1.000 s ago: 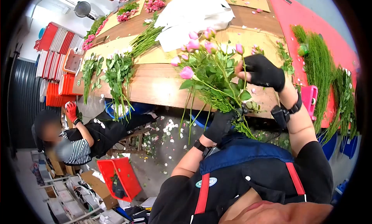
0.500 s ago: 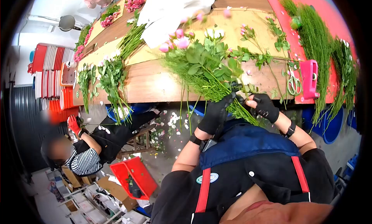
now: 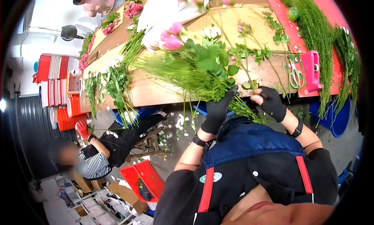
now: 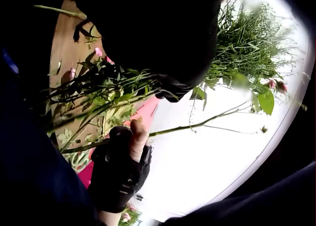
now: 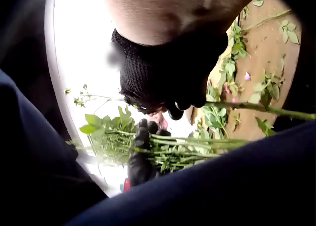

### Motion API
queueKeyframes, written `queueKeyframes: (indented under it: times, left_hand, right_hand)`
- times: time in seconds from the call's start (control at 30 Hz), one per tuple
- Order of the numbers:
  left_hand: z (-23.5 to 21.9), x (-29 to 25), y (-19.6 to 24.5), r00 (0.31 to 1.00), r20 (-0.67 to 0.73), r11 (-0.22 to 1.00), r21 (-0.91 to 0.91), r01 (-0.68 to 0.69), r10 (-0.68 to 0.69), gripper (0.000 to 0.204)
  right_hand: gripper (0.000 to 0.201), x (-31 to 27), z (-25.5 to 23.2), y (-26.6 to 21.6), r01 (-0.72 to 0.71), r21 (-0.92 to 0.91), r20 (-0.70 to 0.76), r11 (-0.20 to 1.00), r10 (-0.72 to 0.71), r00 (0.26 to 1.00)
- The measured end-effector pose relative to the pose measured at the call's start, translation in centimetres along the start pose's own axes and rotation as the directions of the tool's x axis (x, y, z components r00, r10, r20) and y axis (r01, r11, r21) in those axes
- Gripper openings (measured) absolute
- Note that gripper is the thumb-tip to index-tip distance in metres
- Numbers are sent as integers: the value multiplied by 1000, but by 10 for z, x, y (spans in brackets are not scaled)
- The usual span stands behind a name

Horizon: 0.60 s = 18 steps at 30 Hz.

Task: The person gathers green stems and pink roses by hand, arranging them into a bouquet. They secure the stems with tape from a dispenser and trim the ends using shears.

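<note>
My black-gloved left hand (image 3: 218,112) grips a bunch of stems at the table's front edge. The bouquet (image 3: 212,65) has large pink roses (image 3: 171,37), broad leaves and feathery greenery (image 3: 175,75), leaning left over the table. Its cut stem ends (image 3: 249,112) stick out below that fist toward the apron. Just right of the bunch, my gloved right hand (image 3: 272,104) pinches one separate flower stem (image 4: 197,124) between bare thumb and fingers. This stem slants upward and branches thinly, held apart from the gripped stems in the left wrist view.
Loose rose sprays (image 3: 249,51), scissors (image 3: 297,79) and a pink tape dispenser (image 3: 311,72) lie right. Long greenery (image 3: 323,53) hangs over the red table part. Leafy bunches (image 3: 117,83) and white wrapping (image 3: 163,18) lie left and back. A seated person (image 3: 95,159) works at left.
My right hand came down from the flower heads to the stems, then drew slightly up with a single stem. The bouquet has tipped left in my left hand.
</note>
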<state>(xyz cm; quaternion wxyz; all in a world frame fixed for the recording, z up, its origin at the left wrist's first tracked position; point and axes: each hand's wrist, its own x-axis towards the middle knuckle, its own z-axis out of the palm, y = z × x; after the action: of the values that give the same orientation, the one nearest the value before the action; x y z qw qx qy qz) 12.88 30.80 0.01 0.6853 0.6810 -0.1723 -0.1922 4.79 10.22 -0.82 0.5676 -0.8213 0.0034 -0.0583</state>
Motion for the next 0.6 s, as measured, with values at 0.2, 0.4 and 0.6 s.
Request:
queueKeyframes:
  times: [0.2,0.4,0.6]
  left_hand:
    - [5,3,-11,996,-35,997,-16,77,-77,20]
    - [10,6,10,963,-93,928,-305,213,-252,29]
    - [-3,13,7,931,-116,902,-311,298,-347,32]
  right_hand:
    - [19,-3,16,21,-276,258,154,926,243,958]
    - [21,-2,-20,30,-296,206,40,933,294,955]
    - [24,-5,-39,46,-280,102,-174,955,294,940]
